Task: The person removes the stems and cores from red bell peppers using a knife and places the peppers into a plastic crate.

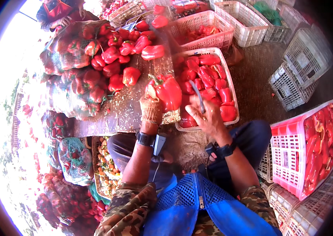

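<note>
My left hand (151,110), in a knitted glove, grips a red bell pepper (169,93) over the edge of the seed-strewn table (125,110). The pepper's green stem points up and its side looks split near the stem. In my bare right hand (209,118) is a knife (197,94) with a narrow, curved blade, held over a plastic crate (235,100) of cut red peppers (207,75). Whole red peppers (131,76) lie on the table beyond my left hand, spilling beside full mesh sacks (66,56).
A pink crate (204,44) holding pepper pieces stands beyond the near one. At the right is a full pink crate (287,153); stacked crates (292,88) stand behind it. A basket of pepper cores (95,165) sits at lower left. Another person (58,14) is at the upper left.
</note>
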The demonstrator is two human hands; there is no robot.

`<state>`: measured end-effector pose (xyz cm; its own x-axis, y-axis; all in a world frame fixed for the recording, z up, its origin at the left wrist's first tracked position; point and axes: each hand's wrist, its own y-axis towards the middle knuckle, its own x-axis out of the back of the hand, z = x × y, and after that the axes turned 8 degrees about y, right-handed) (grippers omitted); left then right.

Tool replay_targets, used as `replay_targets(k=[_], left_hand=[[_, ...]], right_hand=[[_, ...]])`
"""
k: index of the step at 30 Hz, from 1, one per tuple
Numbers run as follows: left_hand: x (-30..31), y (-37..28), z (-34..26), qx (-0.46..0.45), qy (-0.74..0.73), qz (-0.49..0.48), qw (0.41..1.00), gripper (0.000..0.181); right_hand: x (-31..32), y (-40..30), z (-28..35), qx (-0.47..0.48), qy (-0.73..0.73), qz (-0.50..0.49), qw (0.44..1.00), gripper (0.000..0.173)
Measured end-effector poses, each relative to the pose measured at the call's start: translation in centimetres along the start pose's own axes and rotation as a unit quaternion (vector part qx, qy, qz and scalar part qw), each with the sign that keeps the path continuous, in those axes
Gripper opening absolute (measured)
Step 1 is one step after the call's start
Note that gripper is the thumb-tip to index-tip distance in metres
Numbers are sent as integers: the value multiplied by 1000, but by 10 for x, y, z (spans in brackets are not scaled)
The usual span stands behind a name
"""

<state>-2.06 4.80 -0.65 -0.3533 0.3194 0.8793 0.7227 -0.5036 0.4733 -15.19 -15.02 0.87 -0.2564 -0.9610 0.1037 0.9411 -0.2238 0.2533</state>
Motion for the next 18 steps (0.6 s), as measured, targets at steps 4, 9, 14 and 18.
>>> replay_targets(k=[4,9,14,18], left_hand=[[-4,-9,-33,97,-251,69,961,67],[-5,-12,-38,-59,-112,122,984,69],[-16,-30,-46,144,-376,193,895,68],[-32,-34,-31,-84,-204,170,960,65]], right_hand=[[3,35,8,141,6,16,990,62],[19,32,-21,99,96,135,981,68],[14,18,-53,7,174,134,976,59],[21,24,-58,-69,260,131,954,47]])
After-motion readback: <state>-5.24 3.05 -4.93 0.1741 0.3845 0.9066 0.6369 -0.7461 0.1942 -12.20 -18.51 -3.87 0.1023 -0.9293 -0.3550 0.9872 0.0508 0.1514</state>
